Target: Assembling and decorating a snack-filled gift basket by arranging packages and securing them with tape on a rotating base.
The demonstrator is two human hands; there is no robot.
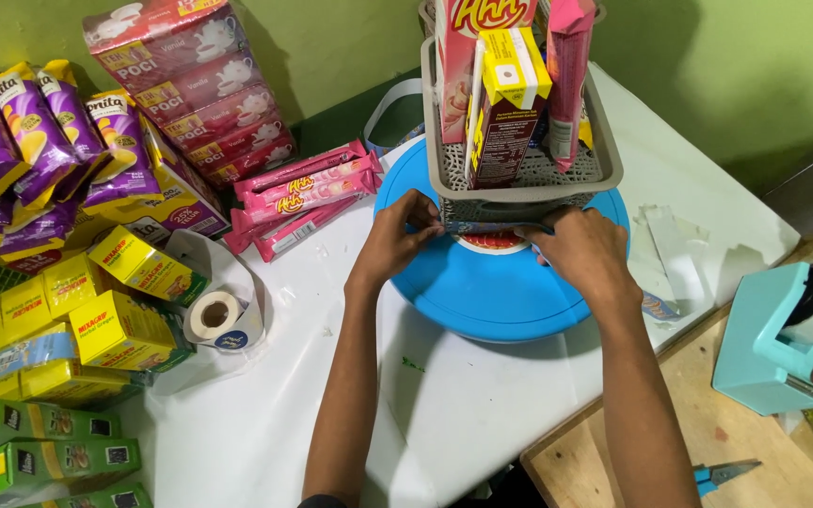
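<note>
At the bottom of the frame, two bare forearms rise toward mid-picture over a white table. Left hand: fingers pinched together on the front lower edge of a grey plastic basket. Right hand: closed over the same edge, seemingly pressing a thin strip there; what it clamps cannot be told for certain. Basket: centre-top of frame, standing on a blue round lid, loaded upright with a yellow and maroon carton and pink packs.

Risk, as judged: the load stands tall and the lid is smooth, so a hard tug at the edge could tip or slide the basket.

Lower right: scissors on a wooden board; teal tape dispenser. Mid-left: tape roll, yellow boxes, green boxes. Centre-left: pink wafer packs. Upper left: purple snack bags, stacked red tea boxes. Beyond: green wall.
</note>
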